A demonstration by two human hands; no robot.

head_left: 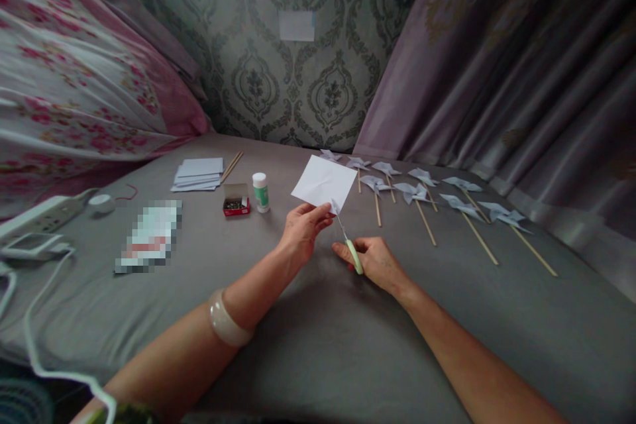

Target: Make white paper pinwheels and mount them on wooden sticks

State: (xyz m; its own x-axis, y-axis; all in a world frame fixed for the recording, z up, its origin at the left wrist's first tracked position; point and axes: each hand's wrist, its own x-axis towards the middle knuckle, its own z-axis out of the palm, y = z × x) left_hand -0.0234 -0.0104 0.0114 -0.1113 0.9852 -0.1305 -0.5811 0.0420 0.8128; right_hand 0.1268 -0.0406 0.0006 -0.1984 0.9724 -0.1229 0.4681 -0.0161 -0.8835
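Note:
My left hand [307, 226] pinches the near edge of a white square sheet of paper [324, 180], which is held up above the grey cloth surface. Faint crease lines show on the sheet. In my right hand [377, 264] is a pair of scissors [354, 255] with pale green handles. Their blades reach the near corner of the paper, close to my left fingertips. Whether the blades are open there is hard to see. Just left of my left hand stands a glue stick [260, 192] with a white cap and green label.
Several paper pinwheels [413, 193] on wooden sticks lie to the right. At the left are a paper stack [199, 173], thin sticks [232, 167], a small red box of metal pins [236, 204], a blurred packet [152, 235], a power strip [42, 220] and a white cable [37, 344].

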